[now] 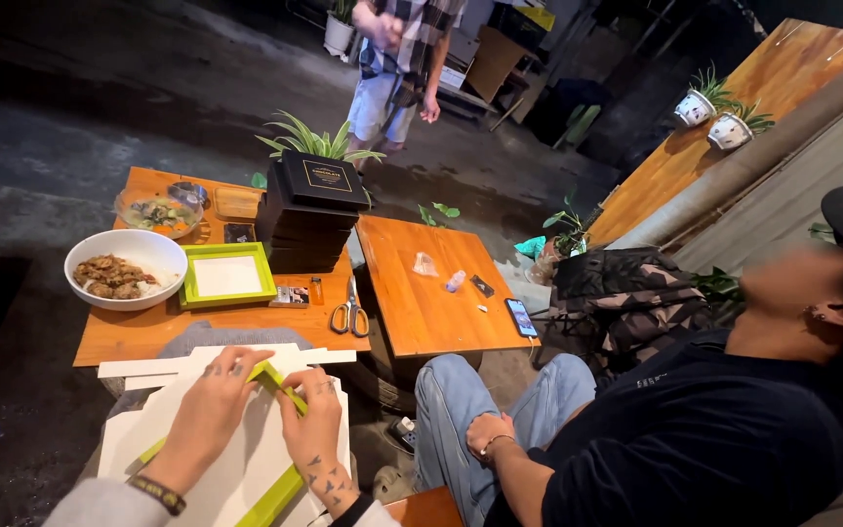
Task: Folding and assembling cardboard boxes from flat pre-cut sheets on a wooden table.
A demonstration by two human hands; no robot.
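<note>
My left hand (209, 408) and my right hand (316, 429) both press on a flat white cardboard sheet with a lime-green edge (246, 459) lying on my lap. The fingers of both hands pinch the green fold near its top corner (280, 381). More white cardboard strips (178, 364) lie under it, by the table's near edge.
The wooden table (148, 327) holds a white bowl of food (125, 268), a glass bowl (158, 212), a green-rimmed tray (227, 275), a stack of black boxes (306, 210) and scissors (349, 314). A second table (431, 312) carries a phone (521, 317). One person sits at right; another stands behind.
</note>
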